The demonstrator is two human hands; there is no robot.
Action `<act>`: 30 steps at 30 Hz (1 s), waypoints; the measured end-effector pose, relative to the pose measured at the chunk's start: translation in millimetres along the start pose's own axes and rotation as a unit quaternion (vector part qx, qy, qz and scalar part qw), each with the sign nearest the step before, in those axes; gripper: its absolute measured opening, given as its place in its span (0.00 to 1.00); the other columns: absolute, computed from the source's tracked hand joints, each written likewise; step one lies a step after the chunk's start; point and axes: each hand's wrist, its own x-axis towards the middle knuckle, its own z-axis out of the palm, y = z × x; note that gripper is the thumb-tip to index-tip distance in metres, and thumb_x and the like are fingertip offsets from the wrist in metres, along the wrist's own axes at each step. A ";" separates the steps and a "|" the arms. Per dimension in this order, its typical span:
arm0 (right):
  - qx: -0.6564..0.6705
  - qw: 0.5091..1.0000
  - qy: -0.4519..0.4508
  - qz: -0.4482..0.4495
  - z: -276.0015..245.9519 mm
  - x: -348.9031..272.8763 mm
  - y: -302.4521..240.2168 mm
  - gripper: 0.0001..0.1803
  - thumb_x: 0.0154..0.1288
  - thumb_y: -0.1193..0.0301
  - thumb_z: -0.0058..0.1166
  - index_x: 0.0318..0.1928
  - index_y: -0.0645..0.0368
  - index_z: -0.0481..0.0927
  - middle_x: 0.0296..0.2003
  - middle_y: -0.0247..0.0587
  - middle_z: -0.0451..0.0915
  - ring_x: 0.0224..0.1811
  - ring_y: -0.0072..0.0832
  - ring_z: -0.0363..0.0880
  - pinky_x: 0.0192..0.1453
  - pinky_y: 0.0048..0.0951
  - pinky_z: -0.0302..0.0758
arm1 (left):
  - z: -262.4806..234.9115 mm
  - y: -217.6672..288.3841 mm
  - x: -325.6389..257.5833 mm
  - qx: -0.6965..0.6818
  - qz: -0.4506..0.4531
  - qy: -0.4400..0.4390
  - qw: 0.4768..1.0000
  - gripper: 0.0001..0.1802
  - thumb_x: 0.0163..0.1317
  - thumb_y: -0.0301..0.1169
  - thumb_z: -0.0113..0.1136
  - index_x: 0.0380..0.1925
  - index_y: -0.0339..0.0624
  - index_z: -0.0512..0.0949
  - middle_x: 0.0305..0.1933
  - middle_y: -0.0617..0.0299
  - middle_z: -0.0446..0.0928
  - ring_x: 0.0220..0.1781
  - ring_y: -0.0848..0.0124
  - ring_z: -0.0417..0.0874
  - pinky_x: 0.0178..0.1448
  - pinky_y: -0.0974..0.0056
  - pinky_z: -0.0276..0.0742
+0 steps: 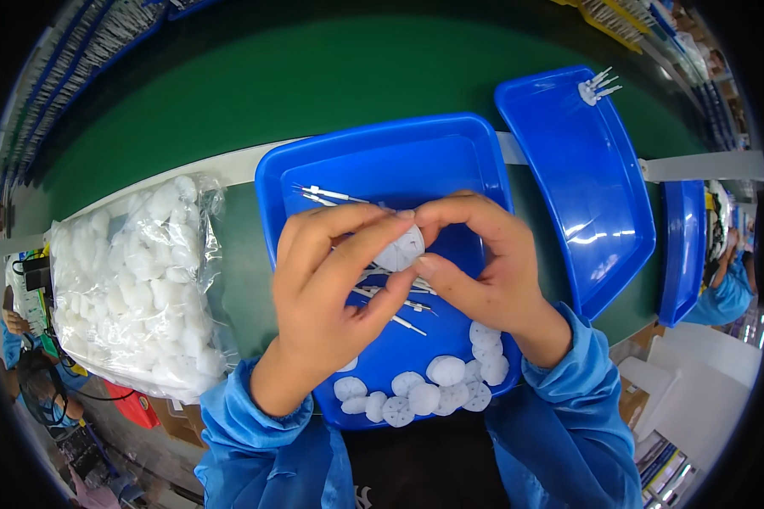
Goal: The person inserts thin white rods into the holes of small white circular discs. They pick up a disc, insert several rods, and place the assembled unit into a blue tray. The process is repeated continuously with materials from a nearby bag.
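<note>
Over a blue tray, my left hand and my right hand come together around a small white round disc with dark slots on its face. Fingertips of both hands pinch its edge, and the left fingers cover part of it. Thin white stick-like pieces with metal-looking tips lie in the tray below my hands, partly hidden by them. More of the slotted white discs are strewn along the tray's near edge and up its right side.
A clear plastic bag full of white rounded pieces lies left of the tray. To the right, a second blue tray holds a disc with sticks standing in it at its far corner. Another blue tray stands farther right. The table is green.
</note>
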 end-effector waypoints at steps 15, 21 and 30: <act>0.123 0.979 -0.004 0.162 -5.2 -3.4 -5.4 0.09 0.70 0.80 0.71 0.49 0.66 0.87 0.40 0.38 0.91 0.43 0.20 0.89 0.49 0.23 0.84 | 0.1 0.5 -1.2 0.004 0.065 -0.018 0.998 0.29 0.45 0.21 0.82 0.52 0.38 0.89 0.55 0.52 0.90 0.52 0.56 0.88 0.57 0.57 0.83; 0.169 0.981 -0.006 0.098 -1.1 -2.8 -1.6 0.12 0.70 0.81 0.70 0.52 0.64 0.85 0.39 0.36 0.90 0.44 0.19 0.88 0.51 0.24 0.84 | -1.7 -1.0 0.2 -0.006 0.045 -0.002 0.999 0.29 0.47 0.20 0.80 0.55 0.37 0.88 0.56 0.52 0.89 0.52 0.56 0.88 0.56 0.58 0.83; -0.502 0.858 -0.068 -0.087 10.8 12.2 -3.6 0.09 0.55 0.71 0.72 0.36 0.52 0.85 0.35 0.36 0.85 0.38 0.35 0.86 0.45 0.37 0.78 | -6.5 -16.0 -7.5 -0.211 -0.105 0.094 0.967 0.18 0.82 0.31 0.58 0.62 0.32 0.86 0.63 0.50 0.80 0.51 0.67 0.86 0.53 0.66 0.84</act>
